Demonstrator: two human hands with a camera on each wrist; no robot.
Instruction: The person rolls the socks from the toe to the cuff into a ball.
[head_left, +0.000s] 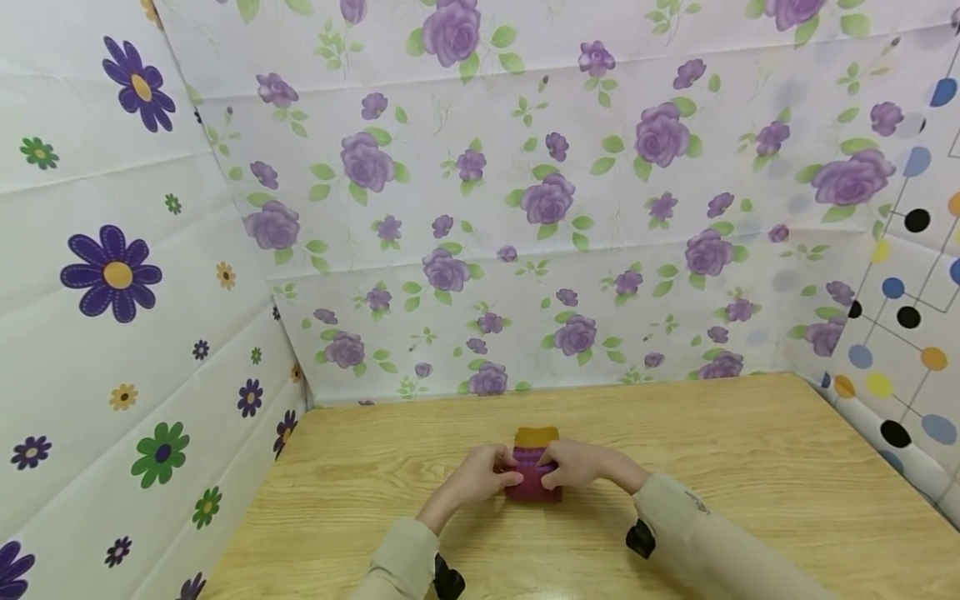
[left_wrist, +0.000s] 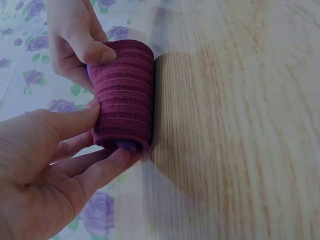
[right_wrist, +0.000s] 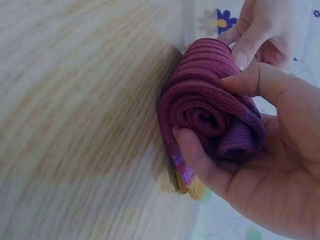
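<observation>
A partly rolled sock (head_left: pixel 535 487) of ribbed maroon knit lies on the wooden table between both hands. Its flat purple band and mustard end (head_left: pixel 536 437) stretch away toward the back. My left hand (head_left: pixel 480 473) holds the roll's left end, thumb on the near side and fingers at the open end. At the right end my right hand (head_left: pixel 583 463) grips the roll with thumb and fingers. In the right wrist view the sock's coiled layers (right_wrist: pixel 200 117) show as a spiral, with a purple fold beside the coil.
The wooden table (head_left: pixel 360 467) reaches back to a flowered cloth wall (head_left: pixel 495 275). Cloth walls also stand at the left (head_left: pixel 60 350) and right (head_left: pixel 911 342). A dark wrist camera (head_left: pixel 448 577) sits on the left sleeve and another (head_left: pixel 641 539) on the right.
</observation>
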